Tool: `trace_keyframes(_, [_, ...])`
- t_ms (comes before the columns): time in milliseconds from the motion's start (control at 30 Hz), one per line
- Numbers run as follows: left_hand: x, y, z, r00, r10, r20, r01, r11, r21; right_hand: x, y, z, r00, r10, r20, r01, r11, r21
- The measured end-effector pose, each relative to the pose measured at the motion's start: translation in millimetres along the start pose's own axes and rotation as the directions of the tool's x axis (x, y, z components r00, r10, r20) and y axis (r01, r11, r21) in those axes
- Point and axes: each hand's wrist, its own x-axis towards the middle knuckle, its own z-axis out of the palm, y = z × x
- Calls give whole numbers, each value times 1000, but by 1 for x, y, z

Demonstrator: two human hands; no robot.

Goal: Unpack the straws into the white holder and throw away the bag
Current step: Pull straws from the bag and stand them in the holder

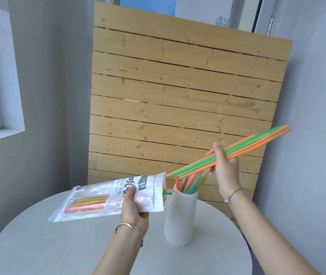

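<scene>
My left hand grips a clear plastic straw bag held roughly level above the table, its open end pointing right. Several coloured straws lie inside the bag, and a pink and a green tip poke out of its mouth. My right hand is closed on a bundle of orange and green straws, slanted up to the right, its lower ends just above the holder. The white ribbed holder stands upright on the table with several mixed-colour straws in it.
A round white table carries the holder. Behind it a wooden slat panel leans against grey walls. A window sill is at the left.
</scene>
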Motion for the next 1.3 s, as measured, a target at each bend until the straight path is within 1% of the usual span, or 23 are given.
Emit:
trace_keyframes(100, [4, 3, -4, 1000, 13, -26, -13, 1000, -12, 17, -10, -9, 996, -81, -39, 79, 996, -47])
trace_keyframes(167, [3, 3, -4, 999, 22, -41, -23, 1000, -17, 25, -10, -12, 993, -115, -17, 111, 984, -139])
trace_keyframes(233, [2, 3, -3, 998, 29, -50, -30, 999, -16, 27, -4, -10, 993, -115, 33, 120, 959, -256])
trace_keyframes(300, [1, 2, -3, 998, 26, -49, -27, 1000, -16, 25, 6, -7, 992, -97, 86, 122, 924, -362])
trace_keyframes(433, [1, 2, -3, 999, 1, -54, -1, 1000, -2, 21, 27, 5, 988, -32, 151, 106, 851, -514])
trace_keyframes(533, [1, 5, -4, 998, 4, -58, -4, 1000, 1, 21, 37, 14, 980, 27, 198, 95, 810, -579])
trace_keyframes(633, [2, 10, -6, 998, 21, -62, -20, 1000, 12, 25, 42, 19, 970, 52, 237, 112, 771, -627])
trace_keyframes(767, [3, 13, -8, 997, 27, -79, -26, 999, 21, 28, 44, 21, 946, 130, 296, 139, 664, -735])
trace_keyframes(833, [3, 13, -9, 996, 22, -85, -20, 999, 26, 29, 42, 21, 949, 133, 286, 130, 661, -739])
trace_keyframes(933, [2, 13, -8, 997, 21, -71, -20, 1000, 15, 31, 37, 23, 957, 68, 281, 164, 672, -722])
trace_keyframes(1033, [1, 12, -8, 998, 27, -54, -26, 1000, 12, 31, 41, 23, 935, 32, 354, 234, 693, -682])
trace_keyframes(1167, [2, 11, -9, 998, 19, -58, -18, 1000, 3, 26, 40, 20, 915, -166, 368, 372, 699, -611])
trace_keyframes(1200, [3, 11, -9, 998, 18, -58, -18, 1000, -2, 25, 40, 19, 899, -167, 406, 404, 679, -614])
trace_keyframes(1233, [3, 11, -9, 998, 20, -55, -20, 1000, -7, 23, 40, 19, 873, -122, 472, 433, 639, -636])
trace_keyframes(1300, [2, 10, -8, 999, 23, -44, -23, 1000, -14, 19, 45, 19, 800, 66, 597, 488, 506, -711])
